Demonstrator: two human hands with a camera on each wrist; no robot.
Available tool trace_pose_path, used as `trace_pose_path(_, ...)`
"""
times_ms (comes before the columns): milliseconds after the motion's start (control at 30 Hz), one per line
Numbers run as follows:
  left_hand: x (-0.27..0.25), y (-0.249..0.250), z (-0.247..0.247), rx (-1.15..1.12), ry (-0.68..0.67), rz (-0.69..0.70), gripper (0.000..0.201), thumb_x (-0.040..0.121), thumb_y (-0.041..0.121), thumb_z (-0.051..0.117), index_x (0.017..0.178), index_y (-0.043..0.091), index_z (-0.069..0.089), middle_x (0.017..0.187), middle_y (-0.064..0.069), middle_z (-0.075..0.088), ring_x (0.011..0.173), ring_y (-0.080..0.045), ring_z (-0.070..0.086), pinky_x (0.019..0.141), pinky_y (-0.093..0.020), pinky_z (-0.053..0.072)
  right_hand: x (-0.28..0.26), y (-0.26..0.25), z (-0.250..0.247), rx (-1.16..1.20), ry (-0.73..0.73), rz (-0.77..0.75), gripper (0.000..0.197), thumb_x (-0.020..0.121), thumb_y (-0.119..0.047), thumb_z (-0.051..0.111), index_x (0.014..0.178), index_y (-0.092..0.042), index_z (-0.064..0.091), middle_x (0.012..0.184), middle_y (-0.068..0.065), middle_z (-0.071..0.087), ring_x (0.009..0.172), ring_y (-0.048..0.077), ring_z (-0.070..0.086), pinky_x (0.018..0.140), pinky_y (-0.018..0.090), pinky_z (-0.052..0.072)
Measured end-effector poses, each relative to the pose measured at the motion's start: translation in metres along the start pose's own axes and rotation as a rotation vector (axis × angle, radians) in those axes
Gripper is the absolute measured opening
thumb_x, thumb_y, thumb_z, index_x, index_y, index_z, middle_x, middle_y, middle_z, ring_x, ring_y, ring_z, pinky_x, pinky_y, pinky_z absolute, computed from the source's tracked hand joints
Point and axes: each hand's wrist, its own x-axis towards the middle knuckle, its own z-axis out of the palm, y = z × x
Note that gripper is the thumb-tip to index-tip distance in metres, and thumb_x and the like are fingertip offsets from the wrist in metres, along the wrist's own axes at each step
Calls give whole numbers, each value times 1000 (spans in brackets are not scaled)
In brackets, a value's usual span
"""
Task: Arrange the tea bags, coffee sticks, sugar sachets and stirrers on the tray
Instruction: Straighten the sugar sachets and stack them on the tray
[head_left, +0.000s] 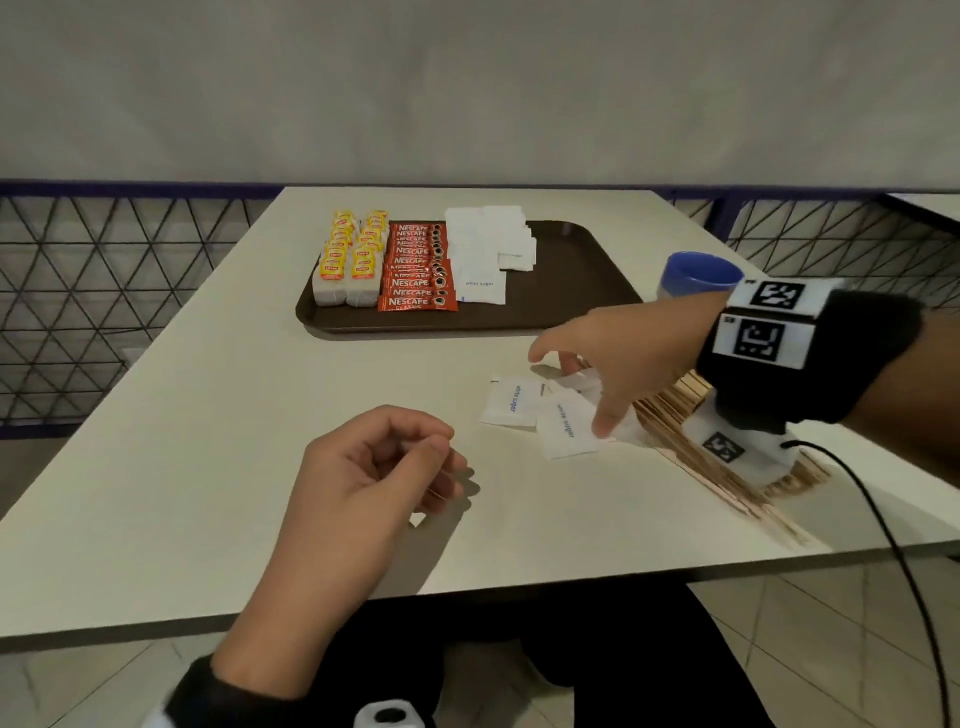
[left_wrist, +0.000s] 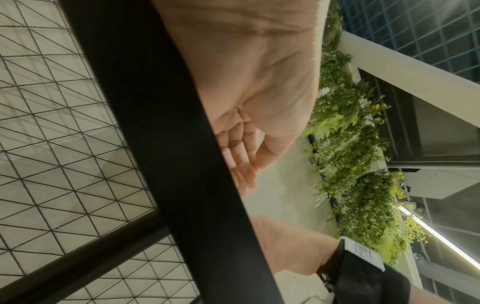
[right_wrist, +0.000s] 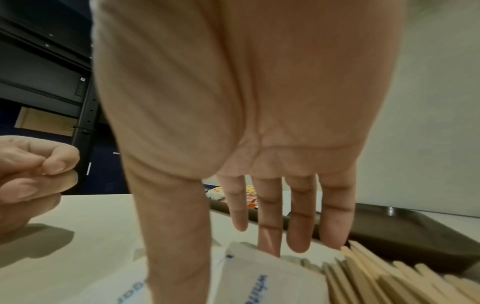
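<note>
Right hand (head_left: 618, 358), fingers spread, touches loose sugar sachets (head_left: 566, 423) on the counter (head_left: 208, 415); left hand (head_left: 363, 467) loosely curled, grip empty.

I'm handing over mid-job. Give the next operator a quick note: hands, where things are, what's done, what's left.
Right hand: open, fingers spread, reaching down onto the loose sugar sachets on the table.
Left hand: loosely curled, holding nothing, low over the table.
Done: tea bags, coffee sticks and most sugar lined up on the tray.
Left: the loose sachets, then the stirrers piled under the right wrist. The blue cup stands beside the tray.
</note>
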Motion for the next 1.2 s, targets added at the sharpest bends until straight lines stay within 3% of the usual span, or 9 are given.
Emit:
trace_pose_path(100, 0, -1, 1, 20, 14, -2, 14, 95, 1, 62, 88, 7, 73, 75, -11, 75, 63, -21, 68, 59, -26, 55, -1, -12, 0, -55, 47, 5, 82, 76, -37, 89, 145, -32, 45, 111, -13, 49, 98, 12, 56, 83, 28, 52)
trace_pose_path(167, 0, 0, 1, 21, 26, -6, 14, 95, 1, 63, 89, 7, 73, 76, -12, 75, 64, -22, 67, 61, -30, 55, 1, -18, 0, -82, 69, 9, 72, 78, -38, 87, 140, -28, 53, 111, -13, 47, 104, 15, 57, 91, 32, 53)
trace_pose_path(267, -1, 0, 1, 31, 36, -1, 14, 95, 1, 62, 89, 8, 73, 76, -11, 75, 64, -23, 67, 62, -33, 54, 4, -22, 1, -86, 95, 35, 64, 77, -42, 87, 132, -24, 60, 118, -7, 59, 106, 18, 61, 88, 30, 52)
trace_pose_path(500, 1, -1, 1, 44, 38, -12, 14, 95, 0, 62, 89, 7, 73, 76, -12, 74, 63, -22, 67, 60, -33, 53, 6, -16, -2, -13, 56, 63, 57, 77, -44, 86, 122, -25, 59, 115, -5, 61, 100, 17, 61, 76, 23, 49)
trace_pose_path(667, 2, -1, 0, 45, 41, -14, 14, 95, 0, 62, 90, 6, 73, 76, -12, 74, 63, -22, 67, 61, -33, 53, 7, -17, 1, 66, 93, 26, 47, 76, -35, 89, 112, -28, 60, 99, -14, 54, 93, 15, 59, 84, 28, 54)
trace_pose_path(733, 2, -1, 0, 46, 43, -15, 14, 95, 1, 62, 89, 7, 73, 76, -12, 75, 63, -22, 67, 62, -35, 53, 7, -16, 3, 79, 140, 2, 43, 76, -30, 90, 108, -29, 61, 97, -16, 53, 92, 14, 58, 84, 29, 54)
trace_pose_path(867, 3, -1, 0, 42, 46, -21, 14, 95, 1, 62, 89, 7, 73, 75, -11, 74, 62, -22, 67, 63, -37, 53, 1, -13, 5, 75, 289, -41, 39, 82, -15, 83, 112, -28, 61, 88, -19, 45, 78, 6, 51, 66, 19, 45)
trace_pose_path(1067, 4, -2, -1, 43, 44, -26, 14, 95, 2, 62, 89, 8, 74, 77, -10, 76, 65, -25, 69, 69, -44, 56, -22, -11, -4, 207, 464, -77, 32, 91, -8, 71, 117, -25, 65, 90, -19, 52, 79, 0, 52, 62, 12, 37)
trace_pose_path(1200, 4, -2, -2, -2, 24, -35, 13, 95, 1, 63, 90, 6, 74, 79, -13, 75, 66, -26, 69, 65, -37, 58, -46, -15, -12, 420, 676, -98, 34, 89, -5, 72, 112, -29, 67, 89, -17, 56, 78, 0, 56, 61, 6, 41)
